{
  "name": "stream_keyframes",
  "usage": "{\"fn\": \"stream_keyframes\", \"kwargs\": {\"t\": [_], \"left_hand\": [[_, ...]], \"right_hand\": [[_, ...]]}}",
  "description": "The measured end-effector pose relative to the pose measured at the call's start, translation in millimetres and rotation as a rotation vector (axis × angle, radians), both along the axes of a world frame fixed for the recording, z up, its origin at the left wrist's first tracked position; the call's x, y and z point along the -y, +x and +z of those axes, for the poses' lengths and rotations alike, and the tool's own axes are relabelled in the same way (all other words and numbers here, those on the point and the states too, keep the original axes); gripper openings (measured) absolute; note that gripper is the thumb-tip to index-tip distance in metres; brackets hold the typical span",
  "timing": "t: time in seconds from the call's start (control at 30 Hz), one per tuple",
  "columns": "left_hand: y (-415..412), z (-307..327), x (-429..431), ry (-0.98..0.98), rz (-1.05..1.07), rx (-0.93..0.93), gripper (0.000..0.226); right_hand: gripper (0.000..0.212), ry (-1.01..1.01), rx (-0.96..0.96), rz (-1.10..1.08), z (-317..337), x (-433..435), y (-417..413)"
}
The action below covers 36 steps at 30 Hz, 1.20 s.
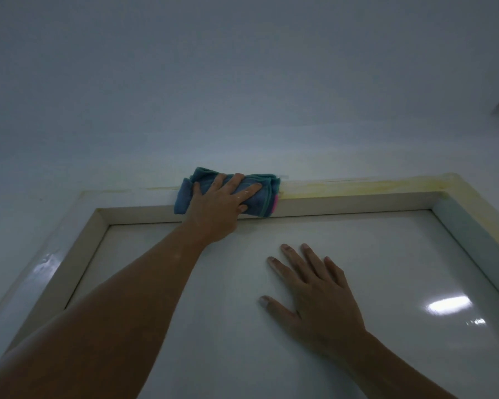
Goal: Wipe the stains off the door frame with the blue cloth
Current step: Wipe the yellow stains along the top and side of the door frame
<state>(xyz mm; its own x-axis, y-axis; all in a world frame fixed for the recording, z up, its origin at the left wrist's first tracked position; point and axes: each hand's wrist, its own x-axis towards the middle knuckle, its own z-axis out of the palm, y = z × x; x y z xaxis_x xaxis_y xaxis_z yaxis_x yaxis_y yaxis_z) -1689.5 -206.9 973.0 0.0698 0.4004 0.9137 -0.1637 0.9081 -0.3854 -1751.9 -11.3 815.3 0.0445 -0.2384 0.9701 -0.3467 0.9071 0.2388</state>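
While my left hand (219, 201) lies spread over the blue cloth (228, 192), fingers splayed and pressing it flat rather than closing around it, the cloth sits folded against the top rail of the door frame (343, 201), a little left of the picture's centre. It covers the face of the rail and hangs over its lower lip, with a pink tag showing at its right end. Yellow stains (366, 187) run along the rail from just right of the cloth to the upper right corner of the frame, and more yellow trails down the right-hand jamb at the right edge of the picture. To the left of the cloth only a faint yellow line shows. My right hand (317, 295) rests open, palm flat and fingers apart, on the glossy white door (213, 326) in the lower right, well below the cloth.
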Motion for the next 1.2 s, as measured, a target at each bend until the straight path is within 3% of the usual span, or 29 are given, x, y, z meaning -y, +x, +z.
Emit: {"fn": "stream_keyframes", "kwargs": {"t": [0.2,0.43,1.2], "left_hand": [[3,-4,68,0.085,-0.005,-0.038,0.057],[-2,-7,49,0.149,-0.02,-0.055,0.054],[-16,-2,-157,0.079,-0.09,0.035,0.053]], "right_hand": [[0.074,-0.012,0.015,-0.021,-9,-23,-3],[0.074,-0.013,0.009,-0.032,-10,-26,-4],[0.073,-0.044,0.045,-0.039,-30,-109,-5]]}}
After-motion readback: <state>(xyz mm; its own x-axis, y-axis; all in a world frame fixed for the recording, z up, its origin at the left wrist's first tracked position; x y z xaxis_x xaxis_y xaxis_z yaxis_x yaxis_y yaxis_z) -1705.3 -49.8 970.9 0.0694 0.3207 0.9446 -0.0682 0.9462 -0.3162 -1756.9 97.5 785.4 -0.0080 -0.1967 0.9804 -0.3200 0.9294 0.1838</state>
